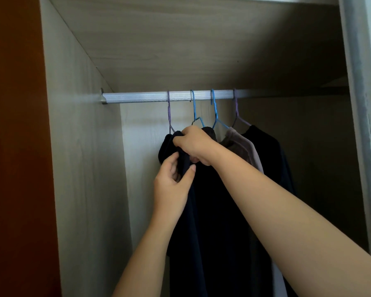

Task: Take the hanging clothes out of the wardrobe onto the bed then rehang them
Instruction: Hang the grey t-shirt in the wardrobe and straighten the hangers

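You are reaching into a pale wood-grain wardrobe (79, 146), where a ribbed silver rail (137, 97) is running across under the top panel (180, 50) and an orange-brown surface (13, 146) is bordering the left wall. Garments are hanging side by side from the rail's middle stretch on purple and blue hangers, the leftmost being a dark navy garment (212, 211) on a purple hanger (169, 112), with a taupe garment (242, 144) further right. Your right hand (193, 144) is curling its fingers round the navy garment's shoulder just below the hangers, while your left hand (171, 185) is pinching a fold of the same fabric beneath it.
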`<state>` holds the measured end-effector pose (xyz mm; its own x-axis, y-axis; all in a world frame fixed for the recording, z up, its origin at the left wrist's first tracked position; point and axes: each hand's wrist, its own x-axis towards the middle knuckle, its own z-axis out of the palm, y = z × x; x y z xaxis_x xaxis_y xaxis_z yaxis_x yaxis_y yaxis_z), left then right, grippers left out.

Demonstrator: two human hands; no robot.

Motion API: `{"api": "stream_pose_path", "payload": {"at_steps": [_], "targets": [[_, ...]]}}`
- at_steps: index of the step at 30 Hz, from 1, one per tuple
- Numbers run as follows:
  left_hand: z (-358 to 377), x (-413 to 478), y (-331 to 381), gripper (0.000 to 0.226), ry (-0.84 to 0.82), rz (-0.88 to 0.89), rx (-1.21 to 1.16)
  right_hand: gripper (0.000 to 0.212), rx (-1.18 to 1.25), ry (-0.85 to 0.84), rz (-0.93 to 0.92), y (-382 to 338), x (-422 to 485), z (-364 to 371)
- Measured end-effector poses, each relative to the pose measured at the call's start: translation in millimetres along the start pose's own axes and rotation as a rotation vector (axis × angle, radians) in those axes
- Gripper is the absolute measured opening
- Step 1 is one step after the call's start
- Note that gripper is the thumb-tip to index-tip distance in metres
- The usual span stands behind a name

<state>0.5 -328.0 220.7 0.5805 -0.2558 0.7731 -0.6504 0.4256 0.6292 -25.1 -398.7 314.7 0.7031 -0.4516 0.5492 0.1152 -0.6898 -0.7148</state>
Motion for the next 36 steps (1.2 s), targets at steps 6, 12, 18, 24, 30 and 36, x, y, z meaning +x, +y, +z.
{"api": "stream_pose_path", "payload": {"at_steps": [6,12,18,24,30,36], "targets": [[-5,-3,-4,0.049,-0.024,-0.016,0.042,0.022,-0.105,0.048,-0.039,0,-10,-5],[-21,-21,-5,0.058,-0.02,0.024,0.181,0.037,-0.164,0.067,-0.064,-2,-57,-18],[-34,-77,2,0.054,0.023,0.169,0.361,0.028,-0.212,0.243,-0.104,28,-145,-30],[-42,-154,6,0.049,-0.031,0.23,0.435,0.024,-0.274,0.445,-0.021,70,-253,-29],[-65,-214,-1,0.045,-0.182,0.207,0.437,0.032,-0.462,0.643,0.28,101,-330,-34],[-83,-243,1,0.041,-0.385,0.191,0.459,0.062,-0.449,0.595,0.614,145,-336,-55]]}}
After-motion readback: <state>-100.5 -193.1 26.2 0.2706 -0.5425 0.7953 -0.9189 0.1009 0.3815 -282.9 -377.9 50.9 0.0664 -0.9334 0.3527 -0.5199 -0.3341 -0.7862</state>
